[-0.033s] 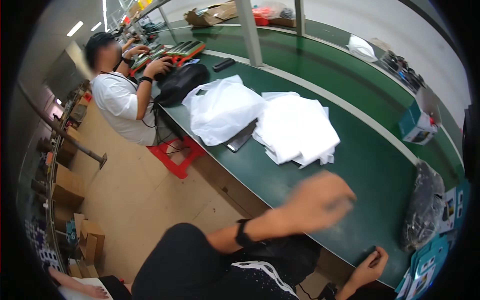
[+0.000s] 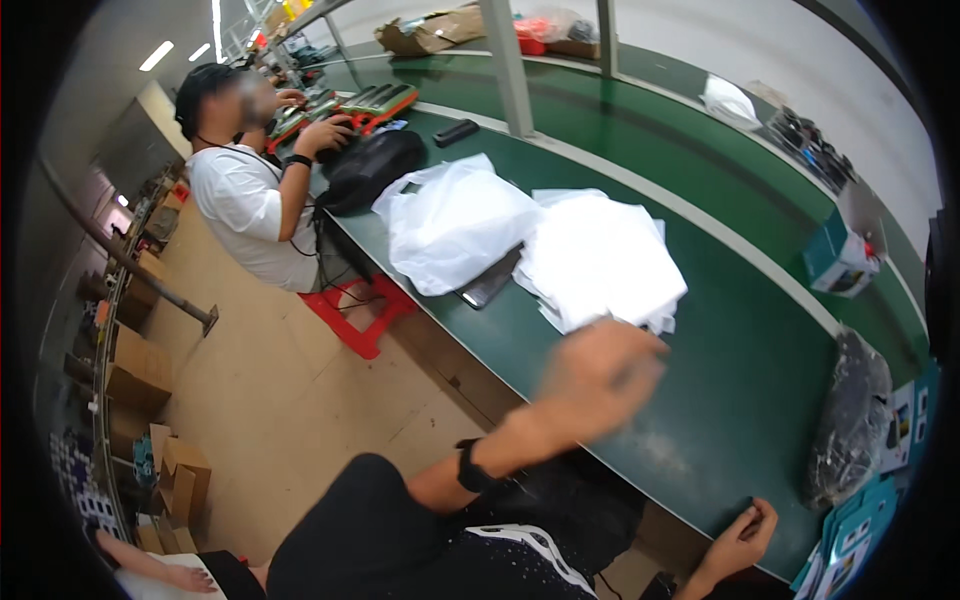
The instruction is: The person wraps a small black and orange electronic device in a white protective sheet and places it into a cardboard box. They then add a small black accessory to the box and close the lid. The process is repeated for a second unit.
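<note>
My left hand (image 2: 600, 380), with a dark band on its wrist, hangs over the near edge of the green table (image 2: 740, 380). It is smeared by motion, so what its fingers hold, if anything, does not show. Just beyond it lies a pile of white sheet-like bags (image 2: 600, 260). My right hand (image 2: 742, 540) rests at the table's near edge on the right, its fingers curled closed. A small dark spot shows at its fingertips, too small to name. Left of the pile is a crumpled white plastic bag (image 2: 455, 225), with a dark phone-like slab (image 2: 490, 283) partly under it.
At the right stand a plastic-wrapped dark bundle (image 2: 850, 420), teal printed boxes (image 2: 860, 530) and an open teal box (image 2: 843, 255). A co-worker (image 2: 250, 205) handles things beside a black bag (image 2: 375, 170) at the far left. A red stool (image 2: 360, 320) stands on the floor.
My left hand has moved left, towards the near edge of the white pile. The view has shifted slightly. My right hand stays at the table edge.
</note>
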### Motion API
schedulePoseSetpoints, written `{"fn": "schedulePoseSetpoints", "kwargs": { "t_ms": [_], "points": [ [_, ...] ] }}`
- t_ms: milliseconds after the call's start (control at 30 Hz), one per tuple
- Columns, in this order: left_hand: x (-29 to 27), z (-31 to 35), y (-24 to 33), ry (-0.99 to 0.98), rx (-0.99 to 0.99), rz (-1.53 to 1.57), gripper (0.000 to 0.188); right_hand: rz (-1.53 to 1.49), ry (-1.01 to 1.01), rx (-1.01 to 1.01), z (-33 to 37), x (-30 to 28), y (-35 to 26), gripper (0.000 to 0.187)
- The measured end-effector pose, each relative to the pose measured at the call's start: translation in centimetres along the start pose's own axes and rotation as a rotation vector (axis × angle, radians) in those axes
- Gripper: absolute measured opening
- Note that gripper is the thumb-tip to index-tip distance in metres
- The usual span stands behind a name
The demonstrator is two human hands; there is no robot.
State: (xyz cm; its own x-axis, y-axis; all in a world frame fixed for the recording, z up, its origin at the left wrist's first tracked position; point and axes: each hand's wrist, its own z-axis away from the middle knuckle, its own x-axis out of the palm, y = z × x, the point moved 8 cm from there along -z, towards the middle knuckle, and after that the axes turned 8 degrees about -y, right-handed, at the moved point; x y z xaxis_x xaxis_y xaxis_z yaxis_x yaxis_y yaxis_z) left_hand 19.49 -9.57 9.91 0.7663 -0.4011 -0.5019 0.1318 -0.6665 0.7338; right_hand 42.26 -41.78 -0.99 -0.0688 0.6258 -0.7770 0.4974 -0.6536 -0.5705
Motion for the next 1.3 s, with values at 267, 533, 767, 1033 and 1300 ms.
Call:
{"fn": "schedulePoseSetpoints", "kwargs": {
  "t_ms": [267,533,767,1033,1300],
  "points": [
    [-10.0,5.0,-13.7,0.361,-0.202,-0.628,0.047,0.128,0.005,-0.255,-1.1,0.1,-8.8,0.013],
    [-10.1,3.8,-15.6,0.354,-0.172,-0.652,0.047,0.146,0.077,-0.21,-0.4,0.1,-8.0,0.016],
    [-11.6,5.8,-14.4,0.499,-0.159,-0.302,0.011,0.093,0.025,-0.254,-0.7,0.8,-7.4,0.023],
    [-11.3,4.9,-13.8,0.386,-0.2,-0.426,0.01,0.036,0.078,-0.298,-1.7,1.7,-8.9,0.022],
    [-10.2,4.3,-14.0,0.345,-0.244,-0.456,0.016,0.042,0.054,-0.238,-0.4,1.4,-6.5,0.021]
  ]
}}
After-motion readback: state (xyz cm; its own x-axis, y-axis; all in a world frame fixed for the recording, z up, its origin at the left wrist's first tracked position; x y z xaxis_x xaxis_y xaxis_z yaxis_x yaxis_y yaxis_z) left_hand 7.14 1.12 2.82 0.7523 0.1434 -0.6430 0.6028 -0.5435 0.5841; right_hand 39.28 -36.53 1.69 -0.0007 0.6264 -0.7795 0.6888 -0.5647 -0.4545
